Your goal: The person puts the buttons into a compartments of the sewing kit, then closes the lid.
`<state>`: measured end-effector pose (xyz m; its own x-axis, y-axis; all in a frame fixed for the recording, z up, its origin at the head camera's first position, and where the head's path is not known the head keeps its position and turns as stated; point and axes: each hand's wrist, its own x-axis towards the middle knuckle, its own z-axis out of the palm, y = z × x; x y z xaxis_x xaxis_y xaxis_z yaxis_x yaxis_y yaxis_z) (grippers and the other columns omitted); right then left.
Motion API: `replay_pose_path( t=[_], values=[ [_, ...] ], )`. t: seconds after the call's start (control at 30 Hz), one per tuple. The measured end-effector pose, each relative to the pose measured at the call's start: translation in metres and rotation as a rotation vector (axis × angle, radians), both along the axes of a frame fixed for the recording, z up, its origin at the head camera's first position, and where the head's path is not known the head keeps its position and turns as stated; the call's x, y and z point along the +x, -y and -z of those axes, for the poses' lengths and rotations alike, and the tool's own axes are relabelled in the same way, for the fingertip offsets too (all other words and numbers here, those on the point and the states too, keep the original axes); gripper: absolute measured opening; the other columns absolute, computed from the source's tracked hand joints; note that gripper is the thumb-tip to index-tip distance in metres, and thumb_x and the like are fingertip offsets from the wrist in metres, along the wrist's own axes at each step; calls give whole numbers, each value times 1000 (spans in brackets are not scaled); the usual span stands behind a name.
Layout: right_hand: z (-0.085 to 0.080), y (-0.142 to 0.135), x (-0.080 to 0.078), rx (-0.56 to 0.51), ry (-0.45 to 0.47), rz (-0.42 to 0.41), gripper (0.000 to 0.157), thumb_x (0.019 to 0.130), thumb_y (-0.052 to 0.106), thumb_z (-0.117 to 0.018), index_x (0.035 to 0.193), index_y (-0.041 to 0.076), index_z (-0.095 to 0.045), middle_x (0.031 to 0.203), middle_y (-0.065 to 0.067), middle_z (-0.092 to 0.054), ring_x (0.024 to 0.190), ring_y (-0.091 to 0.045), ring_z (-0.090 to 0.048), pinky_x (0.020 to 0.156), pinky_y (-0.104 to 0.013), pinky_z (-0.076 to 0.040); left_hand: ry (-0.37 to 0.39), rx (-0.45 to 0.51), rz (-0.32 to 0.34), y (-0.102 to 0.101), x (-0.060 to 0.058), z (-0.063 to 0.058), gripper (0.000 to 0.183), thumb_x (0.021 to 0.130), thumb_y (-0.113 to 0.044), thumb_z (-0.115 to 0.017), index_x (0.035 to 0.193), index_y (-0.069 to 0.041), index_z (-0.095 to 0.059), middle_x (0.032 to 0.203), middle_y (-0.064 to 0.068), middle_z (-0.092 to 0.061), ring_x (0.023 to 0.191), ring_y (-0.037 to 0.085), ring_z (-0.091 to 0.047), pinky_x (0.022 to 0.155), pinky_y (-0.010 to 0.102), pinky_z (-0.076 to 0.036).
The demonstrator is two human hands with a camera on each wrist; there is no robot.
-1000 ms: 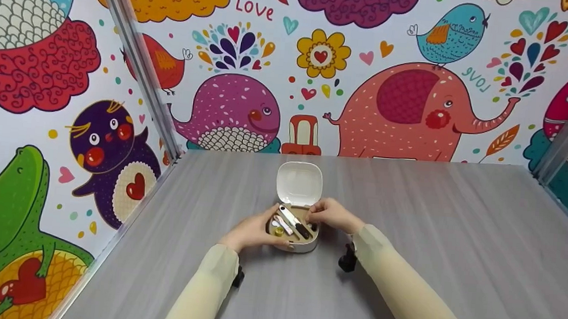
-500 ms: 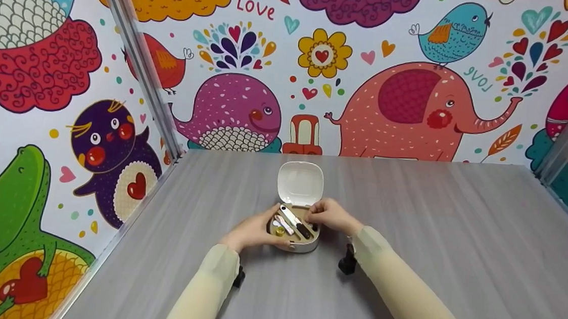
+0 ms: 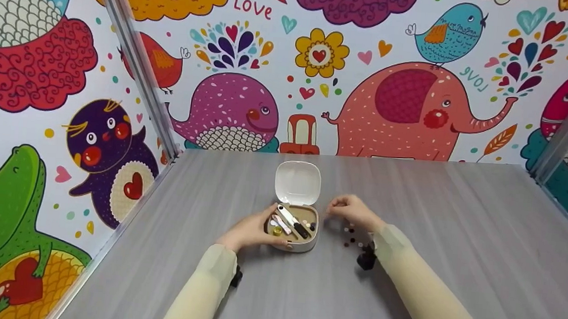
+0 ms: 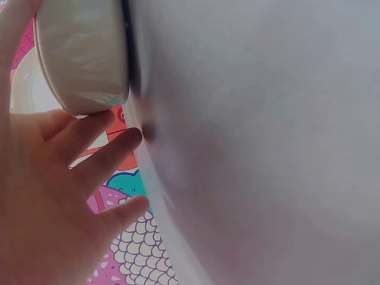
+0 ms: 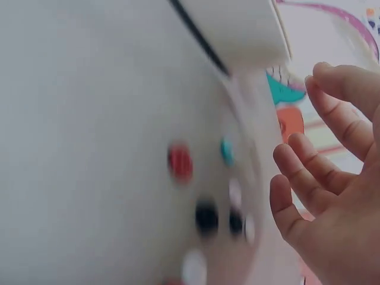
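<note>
A white box (image 3: pixel 302 245) with its lid (image 3: pixel 298 183) raised stands on the grey table. My left hand (image 3: pixel 250 232) holds it at the left, thumb along the front and fingers at the side. Beige dividers split the inside. Diagonally in it lies a slim white tool with a black end (image 3: pixel 293 221), beside a smaller white piece (image 3: pixel 281 224) and a small round yellow thing (image 3: pixel 277 230). Small light and dark discs (image 3: pixel 312 226) lie in the right compartment. My right hand (image 3: pixel 358 213) hovers right of the box, fingers loosely bent, nothing visible between thumb and forefinger.
Several small button-like discs, among them a red one (image 5: pixel 180 161), a black one (image 5: pixel 206 218) and a teal one (image 5: pixel 227 151), lie on the table (image 3: pixel 431 217) below my right hand. Printed cartoon panels (image 3: pixel 314 101) stand behind and at the left, with metal posts (image 3: pixel 135 56) at the corners.
My right hand has drawn back from inside the box to its right, uncovering the right compartment and the discs on the table. The left hand keeps its hold on the box.
</note>
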<state>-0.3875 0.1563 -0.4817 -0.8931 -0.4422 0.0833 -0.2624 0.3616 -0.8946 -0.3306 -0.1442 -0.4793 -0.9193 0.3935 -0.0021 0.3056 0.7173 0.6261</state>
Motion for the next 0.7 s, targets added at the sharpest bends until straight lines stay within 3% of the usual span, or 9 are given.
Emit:
replay_pose_path(
  t=[0.1,0.2,0.4,0.57,0.7],
  values=[
    [4,-20,0,11,15,36,23,90,10,-66,102,-9,-67,93,-12,-68,70,-10,-52,59,-20,-44,-2,-2,5,0,0,-1,114,68,-54,-82,154,-7,-24,146,22,-42,130,35,-44,107,47,-35],
    [7,-36,0,39,5,58,28,93,9,-63,110,-12,-63,103,-20,-67,85,-15,-57,75,-25,-46,2,1,5,0,0,-1,114,68,-54,-82,154,-7,-24,147,22,-40,131,35,-42,107,47,-34],
    [13,-61,2,91,38,93,30,90,7,-65,116,-8,-65,110,-19,-67,94,-22,-59,85,-33,-48,11,8,1,0,0,0,113,68,-53,-82,154,-9,-24,148,21,-39,132,35,-41,107,48,-34],
    [17,-70,4,117,48,57,32,87,8,-69,118,-3,-67,114,-16,-68,100,-22,-61,90,-39,-49,23,12,2,1,2,0,113,68,-53,-82,155,-9,-23,148,22,-39,131,36,-41,107,49,-33],
    [18,-70,2,135,47,27,30,86,9,-72,115,0,-71,113,-13,-69,101,-22,-61,87,-34,-50,24,25,2,0,1,-2,114,68,-53,-83,155,-10,-23,147,22,-40,130,36,-43,107,49,-34]
  ],
)
